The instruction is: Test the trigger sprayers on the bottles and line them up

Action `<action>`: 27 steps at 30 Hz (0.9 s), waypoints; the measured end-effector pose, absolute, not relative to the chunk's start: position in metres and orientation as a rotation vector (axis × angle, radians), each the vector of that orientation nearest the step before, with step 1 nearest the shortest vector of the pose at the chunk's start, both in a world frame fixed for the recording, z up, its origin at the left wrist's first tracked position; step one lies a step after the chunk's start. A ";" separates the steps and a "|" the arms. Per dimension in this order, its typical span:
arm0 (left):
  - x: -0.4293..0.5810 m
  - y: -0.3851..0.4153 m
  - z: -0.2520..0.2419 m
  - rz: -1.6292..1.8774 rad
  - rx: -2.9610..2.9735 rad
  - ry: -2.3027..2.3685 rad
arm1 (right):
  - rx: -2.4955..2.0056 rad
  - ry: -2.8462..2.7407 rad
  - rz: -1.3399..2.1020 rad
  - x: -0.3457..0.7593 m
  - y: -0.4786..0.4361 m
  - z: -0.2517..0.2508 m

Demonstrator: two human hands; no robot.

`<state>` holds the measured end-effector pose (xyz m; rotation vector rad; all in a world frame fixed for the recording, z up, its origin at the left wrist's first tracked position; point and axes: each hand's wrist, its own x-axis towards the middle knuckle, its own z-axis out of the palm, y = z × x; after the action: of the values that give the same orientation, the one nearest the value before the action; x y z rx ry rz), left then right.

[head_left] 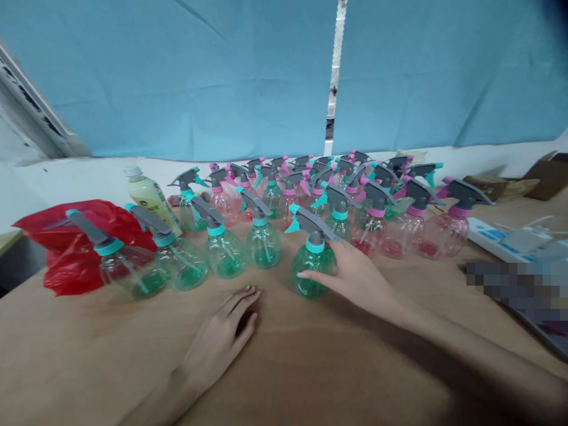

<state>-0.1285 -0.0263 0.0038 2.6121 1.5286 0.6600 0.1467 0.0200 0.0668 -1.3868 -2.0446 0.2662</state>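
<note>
My right hand [350, 272] is wrapped round the body of a green spray bottle [309, 266] with a grey and turquoise trigger head. Its thumb lies across the front, while the other fingers are hidden behind. On the wooden table [284, 367], my left hand [226, 328] rests with fingers stretched forward and holds nothing. Beyond it stands a row of clear bottles with green bottoms, among them a spray bottle [225, 254] nearest the fingertips. Pink spray bottles [406, 234] stand to the right of my right hand, with several more pink and green ones behind.
At the left lie a red plastic bag [75, 248] and, behind it, a drink bottle [151, 195] with a pale label. A white power strip [501, 239] and a dark, pixelated device [528, 302] occupy the right. Blue cloth [222, 83] covers the wall behind.
</note>
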 end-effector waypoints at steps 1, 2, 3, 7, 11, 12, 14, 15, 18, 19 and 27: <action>-0.129 -0.026 0.003 0.663 2.617 1.530 | -1.378 -2.044 0.281 0.148 0.019 0.068; -0.129 -0.026 0.003 0.666 2.621 1.530 | -1.372 -2.037 0.301 0.150 0.018 0.069; -0.129 -0.026 0.002 0.674 2.624 1.532 | -1.366 -2.028 0.327 0.151 0.019 0.071; -0.128 -0.026 0.003 0.670 2.615 1.532 | -1.304 -1.941 0.511 0.152 0.024 0.074; -0.129 -0.026 0.001 0.661 2.603 1.543 | -1.139 -1.842 0.749 0.150 0.033 0.075; -0.130 -0.025 0.000 0.662 2.602 1.546 | -1.104 -1.829 0.785 0.149 0.036 0.075; -0.131 -0.025 -0.002 0.660 2.594 1.550 | -1.036 -1.815 0.845 0.148 0.042 0.077; -0.132 -0.025 -0.003 0.656 2.588 1.548 | -0.999 -1.812 0.870 0.148 0.045 0.077; -0.131 -0.026 0.000 0.670 2.574 1.542 | -0.890 -1.797 0.894 0.146 0.052 0.080; -0.129 -0.026 0.002 0.682 2.574 1.538 | -0.868 -1.792 0.884 0.145 0.054 0.080; -0.111 -0.023 0.014 0.716 2.576 1.478 | -0.842 -1.805 0.801 0.136 0.067 0.071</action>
<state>-0.1115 -0.0235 0.0143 2.5759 1.4776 0.7161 0.1355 0.0666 0.0707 -0.8421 -1.8052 0.8012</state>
